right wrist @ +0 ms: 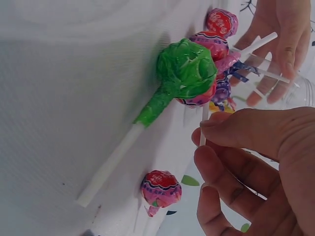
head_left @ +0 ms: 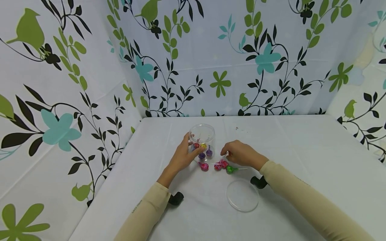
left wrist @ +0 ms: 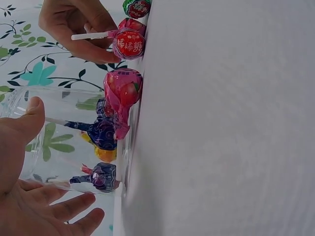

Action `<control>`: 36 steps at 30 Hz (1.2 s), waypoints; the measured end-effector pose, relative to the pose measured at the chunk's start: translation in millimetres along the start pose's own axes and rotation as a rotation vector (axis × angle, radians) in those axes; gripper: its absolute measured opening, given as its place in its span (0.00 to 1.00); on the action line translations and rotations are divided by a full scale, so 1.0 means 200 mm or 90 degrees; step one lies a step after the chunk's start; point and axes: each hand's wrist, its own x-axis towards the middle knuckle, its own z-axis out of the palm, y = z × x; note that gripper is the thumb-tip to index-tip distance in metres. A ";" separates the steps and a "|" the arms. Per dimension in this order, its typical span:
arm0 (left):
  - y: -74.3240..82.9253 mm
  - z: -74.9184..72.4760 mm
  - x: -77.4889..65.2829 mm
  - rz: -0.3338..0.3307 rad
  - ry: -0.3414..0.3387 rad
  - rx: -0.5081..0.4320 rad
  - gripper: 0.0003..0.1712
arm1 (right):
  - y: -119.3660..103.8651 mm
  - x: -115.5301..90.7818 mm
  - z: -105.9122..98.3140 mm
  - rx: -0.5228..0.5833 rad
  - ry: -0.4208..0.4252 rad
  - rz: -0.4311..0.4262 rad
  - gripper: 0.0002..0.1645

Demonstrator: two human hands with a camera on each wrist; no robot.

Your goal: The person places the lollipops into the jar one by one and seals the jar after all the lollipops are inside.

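Observation:
My left hand grips a clear round jar by its side, thumb on the near wall and fingers behind. The jar stands upright on the table, its top uncovered. Inside are several wrapped lollipops, among them purple ones and a yellow one. My right hand, just right of the jar, pinches a thin white lollipop stick between thumb and forefinger. The stick leads to a pink wrapper, partly hidden behind a green lollipop. A pink lollipop lies in front of the jar.
A clear round lid lies on the white table nearer me. Another pink lollipop rests on the table near my right hand. Black wrist mounts stick out from both sleeves. Patterned cloth hangs behind the table.

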 end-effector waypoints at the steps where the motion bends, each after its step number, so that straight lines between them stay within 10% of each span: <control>1: 0.00 0.00 0.00 0.001 0.001 0.003 0.54 | 0.00 0.00 0.00 0.002 -0.002 0.002 0.12; 36: 0.00 -0.01 -0.01 0.006 -0.021 -0.013 0.54 | 0.07 -0.05 -0.08 0.023 0.041 0.038 0.08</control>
